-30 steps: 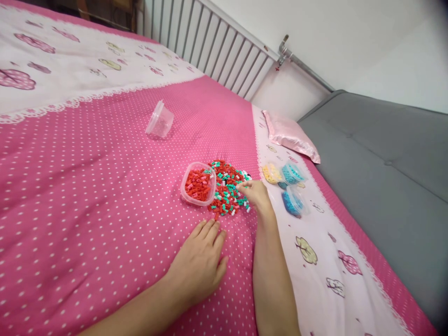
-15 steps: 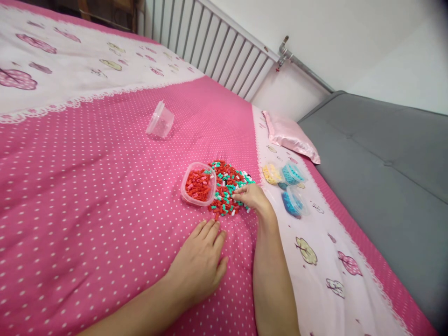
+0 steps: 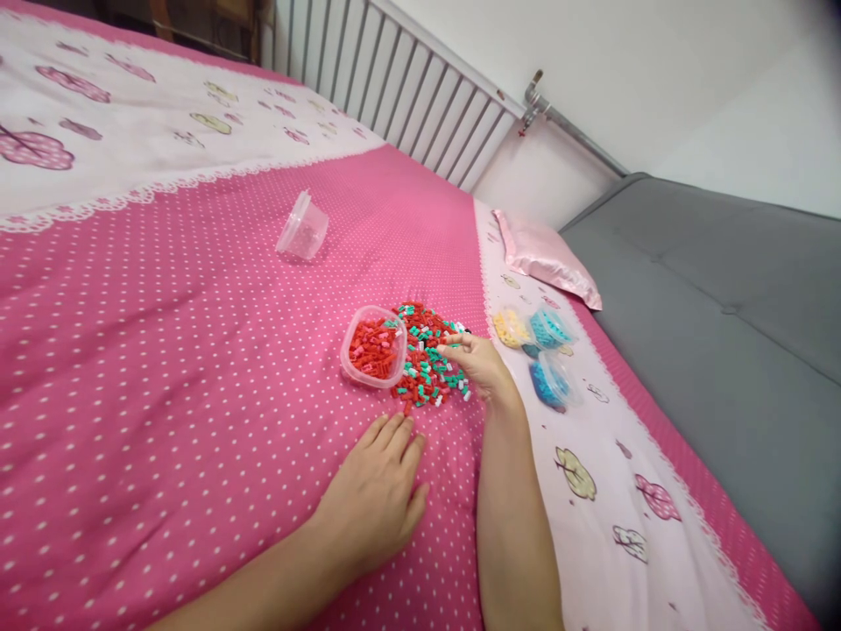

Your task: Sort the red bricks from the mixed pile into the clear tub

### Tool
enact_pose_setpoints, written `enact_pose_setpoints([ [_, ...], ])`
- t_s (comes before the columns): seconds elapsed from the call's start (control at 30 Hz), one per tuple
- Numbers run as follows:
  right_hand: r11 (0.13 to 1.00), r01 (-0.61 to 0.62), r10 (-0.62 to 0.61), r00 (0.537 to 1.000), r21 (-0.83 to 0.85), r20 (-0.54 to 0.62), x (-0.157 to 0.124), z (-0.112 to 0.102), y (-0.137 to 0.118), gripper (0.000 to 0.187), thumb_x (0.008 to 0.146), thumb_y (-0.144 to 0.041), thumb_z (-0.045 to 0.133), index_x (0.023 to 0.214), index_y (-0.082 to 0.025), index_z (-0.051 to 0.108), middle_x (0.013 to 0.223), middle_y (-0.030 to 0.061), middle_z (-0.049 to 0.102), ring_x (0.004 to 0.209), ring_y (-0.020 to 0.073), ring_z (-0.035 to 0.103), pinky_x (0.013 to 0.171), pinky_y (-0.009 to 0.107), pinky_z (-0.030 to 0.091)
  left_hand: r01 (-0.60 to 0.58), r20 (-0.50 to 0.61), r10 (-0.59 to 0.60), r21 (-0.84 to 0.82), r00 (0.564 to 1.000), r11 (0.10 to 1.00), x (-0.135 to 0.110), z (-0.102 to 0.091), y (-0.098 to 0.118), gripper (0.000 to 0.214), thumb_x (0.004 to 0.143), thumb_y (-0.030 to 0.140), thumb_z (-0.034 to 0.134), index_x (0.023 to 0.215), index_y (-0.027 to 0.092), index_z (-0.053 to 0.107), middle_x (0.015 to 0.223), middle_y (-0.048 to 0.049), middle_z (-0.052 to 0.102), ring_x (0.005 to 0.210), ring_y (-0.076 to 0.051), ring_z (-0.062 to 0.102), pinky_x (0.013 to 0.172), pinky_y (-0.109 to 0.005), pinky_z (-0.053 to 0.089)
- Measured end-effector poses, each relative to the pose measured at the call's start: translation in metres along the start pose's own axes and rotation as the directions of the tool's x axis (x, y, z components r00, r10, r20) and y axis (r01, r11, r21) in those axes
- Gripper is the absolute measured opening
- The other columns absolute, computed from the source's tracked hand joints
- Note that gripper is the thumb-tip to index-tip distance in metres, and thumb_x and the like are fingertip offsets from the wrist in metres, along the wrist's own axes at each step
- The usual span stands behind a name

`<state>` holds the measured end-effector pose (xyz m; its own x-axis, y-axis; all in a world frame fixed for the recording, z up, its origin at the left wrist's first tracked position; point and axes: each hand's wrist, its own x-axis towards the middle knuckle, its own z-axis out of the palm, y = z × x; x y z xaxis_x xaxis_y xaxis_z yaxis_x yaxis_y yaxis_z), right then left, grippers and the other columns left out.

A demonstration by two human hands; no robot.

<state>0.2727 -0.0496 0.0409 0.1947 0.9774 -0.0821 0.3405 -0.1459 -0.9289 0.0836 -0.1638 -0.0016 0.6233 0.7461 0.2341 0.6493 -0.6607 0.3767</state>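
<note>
Pink bedsheet [image 3: 197, 377] with small white dots lies under the work, and on it is spread a loose pile of small pieces [image 3: 427, 386], mostly red and green, with some white ones among them. Just beside this pile, on its left, stands a clear plastic box [image 3: 376, 383] which contains many red pieces and some pink ones. The right hand [image 3: 483, 368] reaches over the pile from the right side. Its grip is narrow, with the thumb and the forefinger close to each other above the pieces; I cannot tell if a piece is held between them. The left hand [image 3: 371, 491] rests flat on the bedsheet, palm down, with its fingers stretched toward the near edge of the pile. To the upper left, well apart from the pile, another clear box [image 3: 308, 230] lies tilted on its side. On the white printed band [image 3: 618, 456] to the right, three small clear boxes [image 3: 566, 386] are grouped together: one contains yellow pieces [image 3: 509, 328], one light blue pieces [image 3: 548, 328], and one darker blue pieces [image 3: 544, 382]. Beyond them, a shiny pink pillow [image 3: 552, 258] lies near the grey headboard [image 3: 716, 307].
</note>
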Motion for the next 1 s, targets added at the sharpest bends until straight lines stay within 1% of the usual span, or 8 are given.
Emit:
enact_pose_setpoints([
  [0.13, 0.933, -0.060, 0.042, 0.997, 0.355, 0.059, -0.004, -0.001, -0.012, 0.036, 0.051, -0.031, 0.078, 0.076, -0.016, 0.057, 0.051, -0.0108, 0.041, 0.038, 0.0009, 0.023, 0.035, 0.015, 0.014, 0.000, 0.002, 0.000, 0.004, 1.000, 1.000, 0.001, 0.000, 0.000, 0.046, 0.086, 0.035, 0.037, 0.123, 0.012, 0.052, 0.129, -0.0147, 0.051, 0.124, -0.028, 0.040, 0.106, -0.044, 0.028],
  [0.27, 0.695, -0.207, 0.043, 0.968, 0.689, 0.247, -0.003, -0.008, -0.019, 0.025, 0.061, -0.023, 0.075, 0.075, -0.018, 0.054, 0.054, -0.0102, 0.036, 0.038, -0.0003, 0.024, 0.030, 0.009, 0.014, 0.003, 0.014, -0.003, 0.017, 1.000, 1.000, 0.001, -0.001, 0.001, 0.047, 0.086, 0.035, 0.036, 0.124, 0.012, 0.051, 0.130, -0.0142, 0.051, 0.124, -0.028, 0.041, 0.106, -0.044, 0.028],
  [0.37, 0.544, -0.286, 0.035, 0.947, 0.789, 0.319, -0.001, -0.012, -0.019, 0.014, 0.071, -0.023, 0.068, 0.076, -0.018, 0.056, 0.060, -0.0070, 0.042, 0.040, 0.0000, 0.030, 0.030, 0.006, 0.019, 0.004, 0.020, -0.004, 0.019, 1.000, 1.000, 0.001, -0.002, 0.001, 0.048, 0.086, 0.035, 0.035, 0.125, 0.012, 0.051, 0.131, -0.0142, 0.050, 0.125, -0.028, 0.040, 0.106, -0.044, 0.027],
  [0.47, 0.499, -0.263, 0.023, 0.956, 0.825, 0.291, 0.000, -0.013, -0.018, 0.009, 0.075, -0.024, 0.064, 0.076, -0.019, 0.057, 0.066, -0.0037, 0.050, 0.042, 0.0006, 0.033, 0.029, 0.006, 0.022, 0.007, 0.024, -0.008, 0.012, 1.000, 1.000, 0.001, -0.002, 0.001, 0.048, 0.086, 0.036, 0.035, 0.125, 0.012, 0.051, 0.131, -0.0145, 0.050, 0.125, -0.028, 0.040, 0.106, -0.044, 0.027],
  [0.63, 0.538, -0.171, -0.016, 0.977, 0.825, 0.213, -0.002, -0.013, -0.019, 0.011, 0.072, -0.026, 0.066, 0.076, -0.020, 0.058, 0.072, -0.0018, 0.056, 0.046, 0.0019, 0.039, 0.030, 0.008, 0.022, 0.006, 0.010, -0.006, 0.004, 1.000, 1.000, 0.001, 0.000, 0.001, 0.047, 0.086, 0.035, 0.036, 0.124, 0.012, 0.051, 0.131, -0.0146, 0.050, 0.125, -0.028, 0.040, 0.106, -0.044, 0.027],
  [0.77, 0.579, -0.173, 0.031, 0.981, 0.797, 0.191, -0.002, -0.010, -0.020, 0.018, 0.066, -0.029, 0.070, 0.075, -0.019, 0.058, 0.064, -0.0041, 0.050, 0.045, 0.0022, 0.036, 0.029, 0.009, 0.020, -0.002, 0.004, 0.002, 0.011, 1.000, 1.000, 0.000, 0.001, 0.000, 0.047, 0.086, 0.035, 0.037, 0.124, 0.012, 0.051, 0.130, -0.0147, 0.050, 0.124, -0.028, 0.040, 0.106, -0.044, 0.028],
  [0.87, 0.732, -0.131, 0.066, 0.990, 0.669, 0.121, -0.002, -0.004, -0.018, 0.027, 0.058, -0.032, 0.076, 0.073, -0.018, 0.058, 0.056, -0.0076, 0.042, 0.040, 0.0011, 0.029, 0.029, 0.010, 0.014, -0.004, -0.008, 0.004, 0.010, 1.000, 1.000, 0.000, 0.001, 0.000, 0.047, 0.086, 0.035, 0.037, 0.124, 0.012, 0.052, 0.130, -0.0146, 0.051, 0.124, -0.028, 0.041, 0.106, -0.044, 0.028],
  [1.0, 0.954, -0.045, 0.043, 0.999, 0.296, 0.016, -0.001, 0.002, -0.008, 0.034, 0.053, -0.035, 0.077, 0.077, -0.016, 0.064, 0.051, -0.0090, 0.041, 0.039, 0.0015, 0.025, 0.033, 0.014, 0.016, -0.004, -0.009, 0.004, 0.011, 1.000, 1.000, 0.001, 0.001, 0.001, 0.047, 0.086, 0.035, 0.037, 0.124, 0.012, 0.051, 0.130, -0.0147, 0.050, 0.124, -0.028, 0.041, 0.106, -0.044, 0.028],
])
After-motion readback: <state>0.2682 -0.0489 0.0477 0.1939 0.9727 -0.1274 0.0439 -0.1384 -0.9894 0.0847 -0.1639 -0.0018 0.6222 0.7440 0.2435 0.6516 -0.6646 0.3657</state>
